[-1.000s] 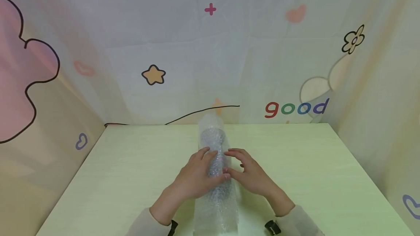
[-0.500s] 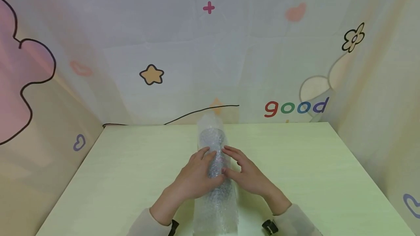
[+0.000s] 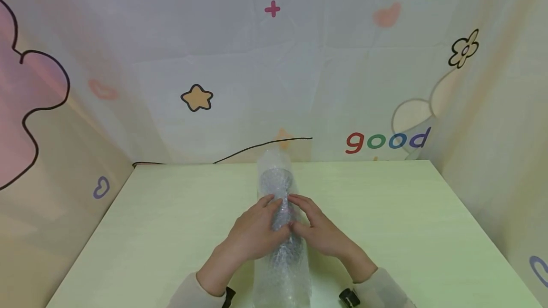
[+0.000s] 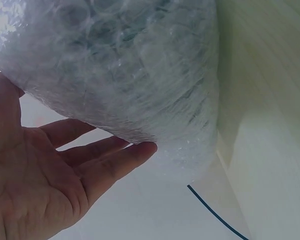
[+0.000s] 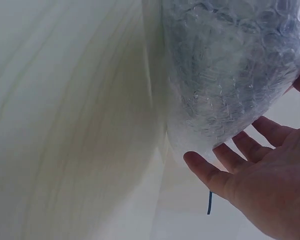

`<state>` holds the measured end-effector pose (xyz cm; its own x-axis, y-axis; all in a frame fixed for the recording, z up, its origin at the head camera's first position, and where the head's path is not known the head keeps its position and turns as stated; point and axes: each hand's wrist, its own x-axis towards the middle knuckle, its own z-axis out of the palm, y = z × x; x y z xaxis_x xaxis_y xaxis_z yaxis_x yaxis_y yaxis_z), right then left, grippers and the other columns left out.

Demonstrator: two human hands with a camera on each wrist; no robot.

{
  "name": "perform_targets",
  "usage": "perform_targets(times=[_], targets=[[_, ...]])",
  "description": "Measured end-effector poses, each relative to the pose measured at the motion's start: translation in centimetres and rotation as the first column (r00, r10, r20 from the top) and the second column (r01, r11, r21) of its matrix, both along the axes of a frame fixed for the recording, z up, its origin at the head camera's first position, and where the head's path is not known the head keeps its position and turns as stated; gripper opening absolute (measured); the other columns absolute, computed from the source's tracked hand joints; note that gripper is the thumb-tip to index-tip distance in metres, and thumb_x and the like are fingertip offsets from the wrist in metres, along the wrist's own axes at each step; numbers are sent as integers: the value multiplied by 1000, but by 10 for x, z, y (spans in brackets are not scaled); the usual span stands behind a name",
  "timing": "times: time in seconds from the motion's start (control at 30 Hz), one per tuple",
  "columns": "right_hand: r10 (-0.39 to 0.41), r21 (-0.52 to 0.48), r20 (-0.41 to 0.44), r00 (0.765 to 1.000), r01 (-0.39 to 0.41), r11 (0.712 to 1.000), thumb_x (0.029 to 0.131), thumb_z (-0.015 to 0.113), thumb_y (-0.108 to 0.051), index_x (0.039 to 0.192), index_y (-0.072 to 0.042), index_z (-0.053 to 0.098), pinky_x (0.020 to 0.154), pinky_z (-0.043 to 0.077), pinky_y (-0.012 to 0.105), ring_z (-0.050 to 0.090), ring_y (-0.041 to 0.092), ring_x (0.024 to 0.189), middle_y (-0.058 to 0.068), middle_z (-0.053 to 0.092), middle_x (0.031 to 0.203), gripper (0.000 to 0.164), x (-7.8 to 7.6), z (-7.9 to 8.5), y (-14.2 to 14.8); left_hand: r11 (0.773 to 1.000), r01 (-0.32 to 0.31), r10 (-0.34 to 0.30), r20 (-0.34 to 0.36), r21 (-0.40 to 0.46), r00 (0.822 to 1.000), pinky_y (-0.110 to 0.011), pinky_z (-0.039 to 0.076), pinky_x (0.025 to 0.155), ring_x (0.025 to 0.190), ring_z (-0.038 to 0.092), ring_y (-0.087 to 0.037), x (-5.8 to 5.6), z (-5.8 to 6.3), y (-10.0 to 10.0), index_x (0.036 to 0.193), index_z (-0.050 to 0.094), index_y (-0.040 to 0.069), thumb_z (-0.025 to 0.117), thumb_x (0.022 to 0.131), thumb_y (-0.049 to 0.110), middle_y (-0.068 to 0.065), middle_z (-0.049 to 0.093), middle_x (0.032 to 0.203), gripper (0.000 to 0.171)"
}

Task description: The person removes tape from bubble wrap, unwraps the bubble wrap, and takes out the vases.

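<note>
A long bundle of bubble wrap (image 3: pixel 276 182) lies lengthwise on the table, with something greyish blurred inside it. My left hand (image 3: pixel 257 234) rests on its left and upper side; in the left wrist view the fingers (image 4: pixel 120 167) are fairly straight, tips against the clear plastic. From the right, my right hand (image 3: pixel 323 232) touches the wrap with fingertips and thumb, which sits close by the left thumb. The right wrist view has its fingers (image 5: pixel 207 172) stretched out along the underside of the bundle's curve.
The pale table (image 3: pixel 385 213) extends to both sides of the bundle. Behind it hangs a printed curtain (image 3: pixel 231 37), with more curtain along the left and right edges. A dark wrist strap (image 3: pixel 349 297) shows at the right sleeve.
My right hand has shifted slightly left, bringing its fingers onto the top of the bundle near the left thumb. The left hand and bundle stay nearly in place.
</note>
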<state>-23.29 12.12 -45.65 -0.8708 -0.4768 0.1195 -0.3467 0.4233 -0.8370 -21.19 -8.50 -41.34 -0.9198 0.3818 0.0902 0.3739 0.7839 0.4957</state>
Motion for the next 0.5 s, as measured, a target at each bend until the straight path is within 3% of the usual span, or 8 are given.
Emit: perform_targets(times=[0.5], targets=[[-21, -6, 13, 1000, 22, 1000, 100, 58, -16, 159, -12, 39, 122, 25, 67, 22, 37, 158, 9, 29, 168, 62, 2, -3, -7, 997, -54, 51, -55, -59, 997, -62, 55, 97, 126, 63, -45, -3, 1, 6, 141, 62, 1, 63, 96, 30, -22, 55, 151, 53]])
